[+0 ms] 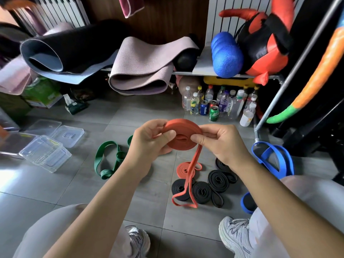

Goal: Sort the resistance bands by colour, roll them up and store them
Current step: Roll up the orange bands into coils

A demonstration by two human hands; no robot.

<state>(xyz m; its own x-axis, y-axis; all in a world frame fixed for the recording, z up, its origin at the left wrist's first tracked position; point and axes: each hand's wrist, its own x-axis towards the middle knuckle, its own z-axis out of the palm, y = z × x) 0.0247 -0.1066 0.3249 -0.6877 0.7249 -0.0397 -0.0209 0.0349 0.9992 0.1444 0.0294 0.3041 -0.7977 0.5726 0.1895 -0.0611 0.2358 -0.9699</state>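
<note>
Head view, centre of the frame: both hands are closed on one orange resistance band (183, 135), most of it wound into a flat disc held up above the grey tiled floor (78, 183). The left hand (149, 141) grips the disc's left side, thumb lying across the near face and fingers curled round behind the rim. The right hand (221, 144) pinches the right side, thumb pressed on the near face close to the centre hole, with the other fingers bent behind. From under the right thumb the unrolled tail drops straight down and ends in a slack loop lying on the tiles below.

A second orange band (179, 171) lies loosely coiled on the floor just beneath the hands. Touching it, lower centre-right, is a cluster of black rolled bands (217, 178). Green bands (107, 161) lie unrolled at centre-left, partly behind the left wrist. Blue bands (273, 161) are heaped at the right edge, and a blue roll (245, 202) sits by the knee at lower right. Clear plastic boxes (44, 153) with loose lids are at the left.

As for writing, a blue can (204, 108) among the bottles (232, 107) right of upper centre reads "PEPSI". The green can (213, 113) beside it carries lettering too small to read, as do the bottle labels.
</note>
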